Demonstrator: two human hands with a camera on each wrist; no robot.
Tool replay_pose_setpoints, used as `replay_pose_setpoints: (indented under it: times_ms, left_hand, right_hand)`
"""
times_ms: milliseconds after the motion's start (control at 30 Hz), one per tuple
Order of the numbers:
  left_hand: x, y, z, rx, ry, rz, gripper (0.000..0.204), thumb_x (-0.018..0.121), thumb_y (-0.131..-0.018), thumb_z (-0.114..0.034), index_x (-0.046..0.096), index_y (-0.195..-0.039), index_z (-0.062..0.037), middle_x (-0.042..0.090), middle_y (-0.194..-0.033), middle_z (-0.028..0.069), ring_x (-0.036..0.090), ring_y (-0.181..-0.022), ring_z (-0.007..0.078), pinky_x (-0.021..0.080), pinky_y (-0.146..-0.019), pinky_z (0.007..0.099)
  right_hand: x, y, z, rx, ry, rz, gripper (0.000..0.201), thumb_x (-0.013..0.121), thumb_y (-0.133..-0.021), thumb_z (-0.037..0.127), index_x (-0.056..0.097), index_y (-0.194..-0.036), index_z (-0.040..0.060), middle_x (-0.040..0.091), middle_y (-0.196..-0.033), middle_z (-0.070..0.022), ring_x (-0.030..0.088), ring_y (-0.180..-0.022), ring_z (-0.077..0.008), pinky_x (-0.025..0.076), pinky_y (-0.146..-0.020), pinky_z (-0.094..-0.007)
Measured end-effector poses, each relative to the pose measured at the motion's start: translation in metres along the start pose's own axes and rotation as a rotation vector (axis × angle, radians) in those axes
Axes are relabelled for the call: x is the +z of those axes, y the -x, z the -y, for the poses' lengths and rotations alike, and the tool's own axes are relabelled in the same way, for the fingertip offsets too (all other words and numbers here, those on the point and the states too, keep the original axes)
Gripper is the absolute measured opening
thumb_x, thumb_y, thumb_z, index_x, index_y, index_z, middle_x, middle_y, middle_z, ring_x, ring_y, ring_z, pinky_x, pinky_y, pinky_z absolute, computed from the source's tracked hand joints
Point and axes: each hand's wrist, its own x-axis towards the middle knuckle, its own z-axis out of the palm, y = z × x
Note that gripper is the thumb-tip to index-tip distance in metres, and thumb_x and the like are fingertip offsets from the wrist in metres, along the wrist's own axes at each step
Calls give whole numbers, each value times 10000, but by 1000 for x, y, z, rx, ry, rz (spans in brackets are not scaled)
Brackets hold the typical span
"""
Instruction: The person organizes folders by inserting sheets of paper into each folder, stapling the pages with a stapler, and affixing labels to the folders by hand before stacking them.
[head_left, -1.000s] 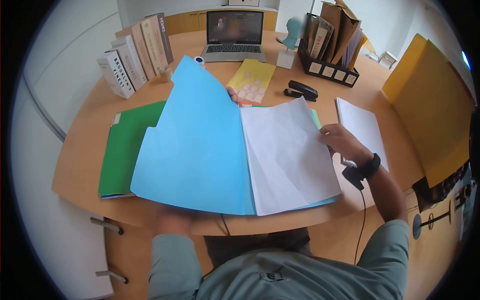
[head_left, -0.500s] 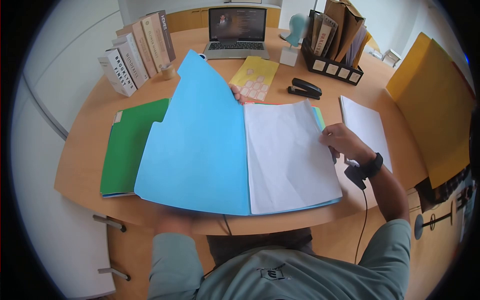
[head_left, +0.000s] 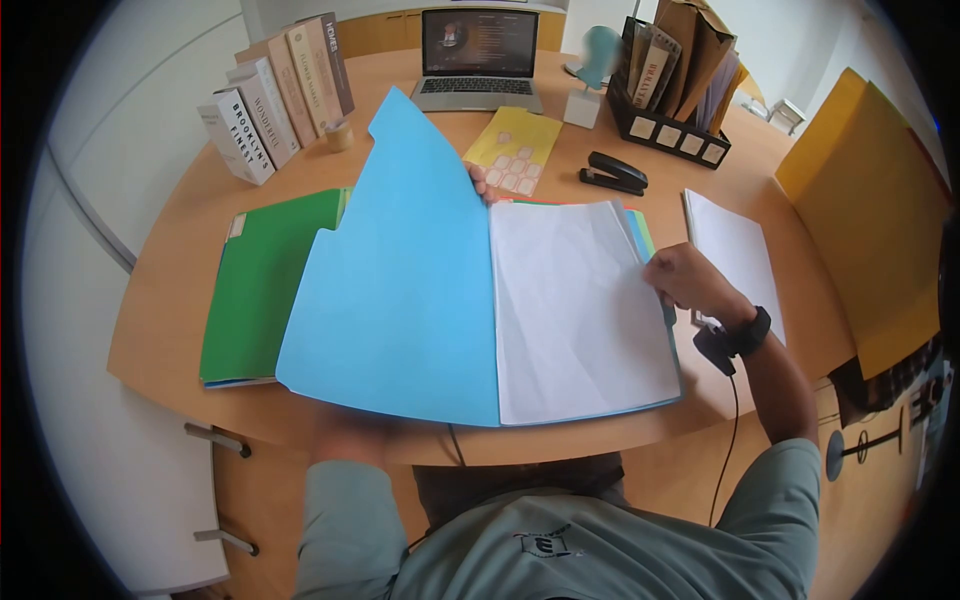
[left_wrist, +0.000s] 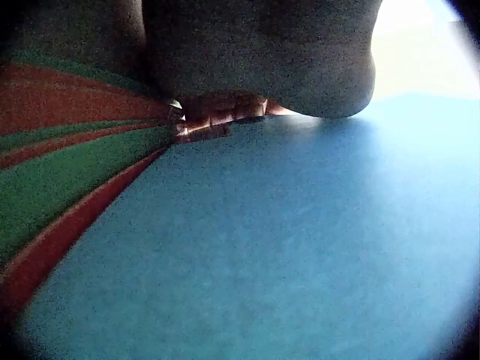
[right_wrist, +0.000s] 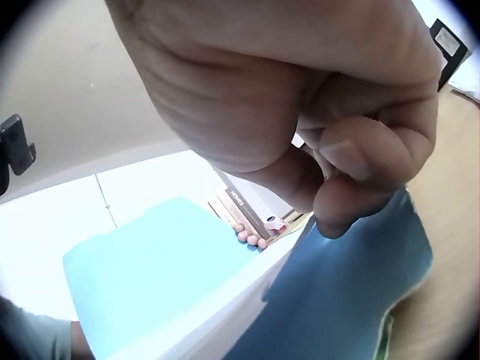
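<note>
A light blue folder (head_left: 390, 290) lies spread in front of me, its left cover raised. White paper sheets (head_left: 580, 310) rest on its right side. My left hand (head_left: 482, 183) is mostly hidden behind the raised cover; its fingertips curl over the edge near the fold. In the left wrist view, green and red folders (left_wrist: 82, 165) fan out beside that hand. My right hand (head_left: 695, 280) pinches the folder's right edge, thumb and fingers bent around it in the right wrist view. Under the blue folder, edges of green and red folders peek out.
A green folder (head_left: 265, 280) lies at left, books (head_left: 270, 105) standing behind. Farther back are a laptop (head_left: 478, 85), a yellow sheet (head_left: 515, 150), a stapler (head_left: 613, 174) and a black file box (head_left: 670, 140). White papers (head_left: 735, 245) and a standing yellow folder (head_left: 865, 210) are at right.
The raised blue cover has swung slightly right. The paper sheets lie flatter, and more blue shows along their right edge. Both hands stay in nearly the same places.
</note>
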Motion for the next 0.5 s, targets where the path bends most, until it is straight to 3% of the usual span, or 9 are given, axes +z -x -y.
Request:
replay_pose_setpoints:
  times_ms: [433, 500]
  left_hand:
    - [6, -1, -5, -23, -79, -31, 376, 513, -1011, -416, 578, -1052, -48, 575, -928, 48, 532, -896, 180, 462, -784, 323]
    - [7, 0, -6, -30, -104, -38, 376, 512, -1011, -416, 578, -1051, -48, 575, -927, 47, 532, -893, 179, 462, -782, 322]
  right_hand:
    - [2, 5, 4, 18, 67, 15, 256, 629, -938, 155, 666, -838, -78, 649, -704, -78, 608, -586, -114, 506, -533, -253]
    - [1, 4, 1, -36, 67, -1, 230, 641, -923, 144, 675, -866, -76, 677, -732, -108, 641, -616, -146, 523, -566, -274]
